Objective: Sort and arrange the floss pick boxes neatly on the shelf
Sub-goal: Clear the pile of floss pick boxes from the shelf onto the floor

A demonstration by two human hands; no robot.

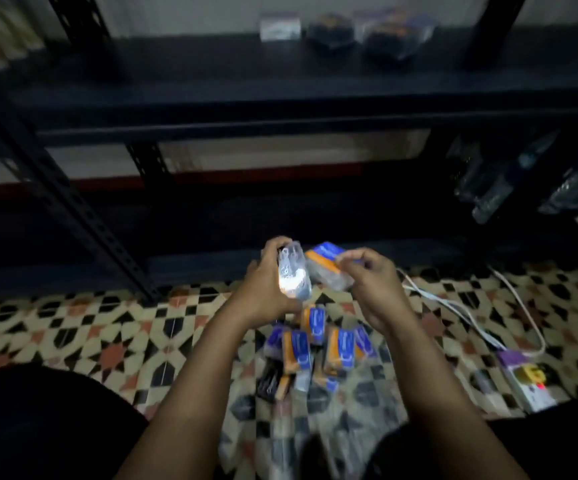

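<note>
Blue-and-orange floss pick boxes (pixel 318 344) mostly lie heaped on the tiled floor (pixel 72 334), few on the shelf (pixel 211 64), while the left hand (pixel 263 289) grasps a clear box (pixel 292 275) and the right hand (pixel 374 282) another box (pixel 325 263).

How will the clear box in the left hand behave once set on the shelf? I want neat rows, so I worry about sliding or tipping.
The clear box in the left hand looks like glossy plastic, so probably slippery on the shelf. It is held easily in one hand, so likely light and easily nudged. Narrow and tall, it may tip if stood on end.
</note>
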